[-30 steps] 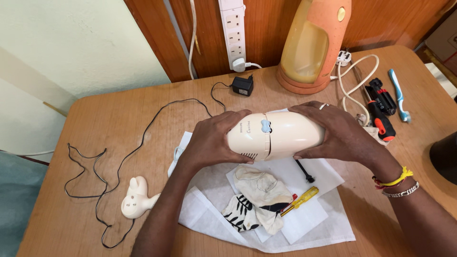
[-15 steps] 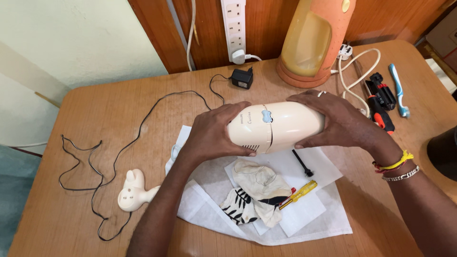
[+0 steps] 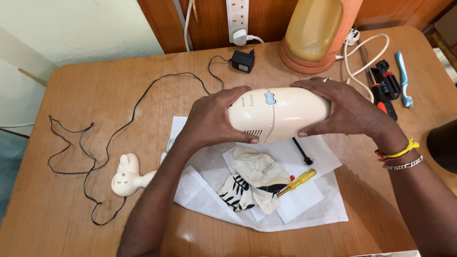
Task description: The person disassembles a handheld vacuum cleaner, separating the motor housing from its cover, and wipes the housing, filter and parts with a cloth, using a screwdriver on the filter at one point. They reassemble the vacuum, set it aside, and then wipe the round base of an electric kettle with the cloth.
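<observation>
A cream handheld vacuum body with a small blue button hangs level above the table. My left hand grips its left, vented end. My right hand wraps its rounded right end. Below it lie white paper sheets, a crumpled patterned cloth, a yellow screwdriver and a small black rod.
A cream charger stand with a long black cable lies at the left. At the back are a black adapter, a wall socket strip and an orange lamp-like appliance. Red-black tools and a blue toothbrush lie right.
Both hands keep the vacuum body in their grip; it has shifted slightly and sits more level. The view has tilted a little, and the things on the table stay put.
</observation>
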### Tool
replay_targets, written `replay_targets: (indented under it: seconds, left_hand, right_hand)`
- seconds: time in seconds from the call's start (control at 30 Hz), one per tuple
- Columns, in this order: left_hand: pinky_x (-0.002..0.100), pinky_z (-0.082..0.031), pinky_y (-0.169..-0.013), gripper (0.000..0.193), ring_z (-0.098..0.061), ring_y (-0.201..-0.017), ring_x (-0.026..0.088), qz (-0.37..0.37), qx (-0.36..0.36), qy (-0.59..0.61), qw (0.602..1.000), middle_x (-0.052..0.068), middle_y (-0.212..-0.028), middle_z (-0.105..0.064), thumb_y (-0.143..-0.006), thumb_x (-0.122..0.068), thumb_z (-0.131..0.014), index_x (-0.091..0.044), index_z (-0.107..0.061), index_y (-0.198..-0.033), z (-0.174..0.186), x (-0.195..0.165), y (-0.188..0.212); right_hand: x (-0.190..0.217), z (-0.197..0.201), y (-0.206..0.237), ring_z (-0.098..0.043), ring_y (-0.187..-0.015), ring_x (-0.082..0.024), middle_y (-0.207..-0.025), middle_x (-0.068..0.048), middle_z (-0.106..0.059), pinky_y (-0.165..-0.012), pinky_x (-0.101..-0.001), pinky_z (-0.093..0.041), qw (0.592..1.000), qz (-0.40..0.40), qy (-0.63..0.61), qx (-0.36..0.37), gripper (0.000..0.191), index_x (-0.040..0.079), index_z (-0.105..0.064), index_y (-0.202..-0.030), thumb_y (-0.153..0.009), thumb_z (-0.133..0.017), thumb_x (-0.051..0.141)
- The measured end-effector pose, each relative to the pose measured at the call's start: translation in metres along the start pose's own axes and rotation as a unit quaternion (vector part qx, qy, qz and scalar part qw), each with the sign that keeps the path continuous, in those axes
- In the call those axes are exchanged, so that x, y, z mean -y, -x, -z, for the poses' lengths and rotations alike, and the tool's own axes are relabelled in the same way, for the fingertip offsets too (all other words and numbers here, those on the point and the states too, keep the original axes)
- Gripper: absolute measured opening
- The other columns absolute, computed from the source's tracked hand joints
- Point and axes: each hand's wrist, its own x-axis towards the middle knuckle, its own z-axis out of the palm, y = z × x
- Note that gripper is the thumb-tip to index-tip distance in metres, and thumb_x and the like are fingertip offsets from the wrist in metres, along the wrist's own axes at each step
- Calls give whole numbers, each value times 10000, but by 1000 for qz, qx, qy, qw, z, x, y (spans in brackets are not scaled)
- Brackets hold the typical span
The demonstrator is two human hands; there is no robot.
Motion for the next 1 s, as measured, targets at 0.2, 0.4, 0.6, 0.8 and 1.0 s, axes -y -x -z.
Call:
replay_targets:
  seconds: [0.2,0.4,0.6,0.8,1.0]
  left_hand:
    - [376,-560,-903,1012,-731,-1056,255,18,14,-7,1000,80,-1159,-758,-424,-425,-987,-124,-636,-1325,-4,2,0]
    - [396,-548,-949,1047,-695,-1133,284,-46,-28,-17,998,120,-1270,-706,-447,-444,-998,-77,-599,-1342,-6,5,0]
    - [414,-558,-903,1047,-696,-1093,292,-65,-42,-40,996,112,-1216,-711,-450,-431,-993,-91,-583,-1352,-11,-1,1]
    - [438,-561,-819,1020,-691,-1040,292,-87,-39,-70,993,89,-1130,-706,-454,-416,-985,-107,-573,-1335,-14,-7,1]
    - [443,-560,-831,995,-689,-1050,288,-88,-49,-71,992,79,-1137,-703,-454,-409,-983,-119,-581,-1316,-18,-8,1]
  right_hand:
    - [-7,-9,1,-672,-1162,-284,-1265,-133,-693,-985,-415,-532,1000,7,-8,-15,999,80,-576,-1402,-529,-952,387]
    - [-11,-13,5,-655,-1177,-308,-1267,-137,-687,-989,-435,-511,999,5,16,-44,1018,85,-578,-1395,-503,-963,391]
    - [-6,-13,13,-642,-1129,-348,-1260,-146,-672,-946,-462,-503,994,17,72,-84,1008,109,-598,-1371,-486,-964,421]
    - [-4,-12,15,-641,-1086,-341,-1249,-146,-665,-913,-460,-514,993,26,89,-74,976,101,-601,-1357,-511,-960,428]
    - [-4,-14,14,-633,-1103,-357,-1254,-164,-657,-920,-463,-506,990,48,102,-88,966,83,-603,-1355,-522,-957,420]
